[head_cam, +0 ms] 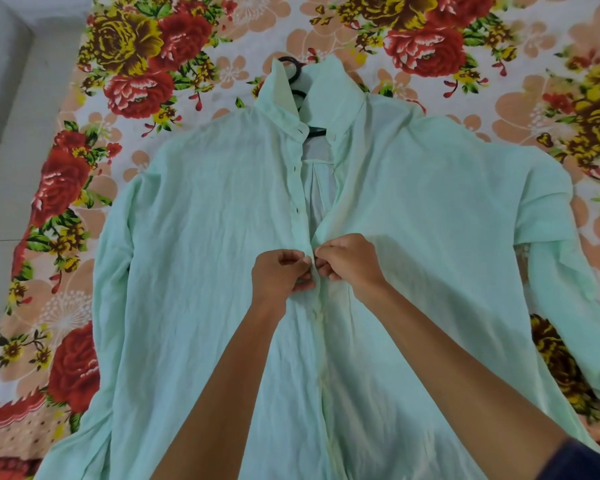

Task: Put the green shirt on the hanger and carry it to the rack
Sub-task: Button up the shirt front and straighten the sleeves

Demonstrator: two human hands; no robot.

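1. On the bed, over a floral bedsheet, your green shirt lies face up, spread wide, collar at the far end, hem toward you.
2. Hanger: black, inside the shirt. Its hook pokes out past the collar, and a short dark stretch shows in the open neck. The rest is hidden under the cloth.
3. Your left hand is closed in a pinch on the left edge of the front opening, fingertips curled onto the cloth about halfway down the shirt.
4. Your right hand is likewise pinched shut, on the right edge of the opening, directly across from the left. The two hands nearly touch at the placket.
5. Above your hands the front gapes in a narrow V up to the collar, with the inner back panel showing through. Below your hands the two edges lie together; whether they are buttoned there, you cannot tell.
6. Small buttons run along the left edge above your grip.
7. Left sleeve lies straight down beside the body. Right sleeve is folded at the elbow and trails toward the right edge of view.
8. Pale floor shows left of the bed.
9. No rack is in view.
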